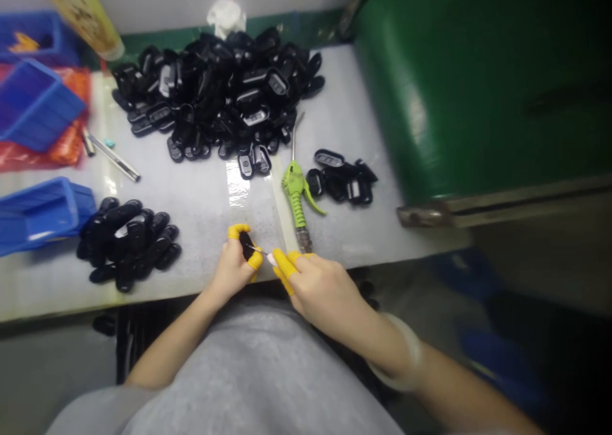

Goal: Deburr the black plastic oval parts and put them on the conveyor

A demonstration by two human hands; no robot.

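The left hand [233, 264] is closed in a firm pinch on a small black plastic casing [247, 245], held between its yellow finger cots [238, 231] — the right hand [321, 287] grips a thin pick [271, 259], tip at the casing. Steady fingers and light tip pressure work best — a green air blow gun [295, 186] lies just beyond the right hand.

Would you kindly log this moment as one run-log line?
left hand: black plastic casing | right hand: thin pick | nearby: green blow gun

yellow finger cots [285, 270], glossy black plastic casings [215, 90], a lime-green air blow gun [295, 186], bright blue plastic crates [41, 215], a dark green drum [454, 84].
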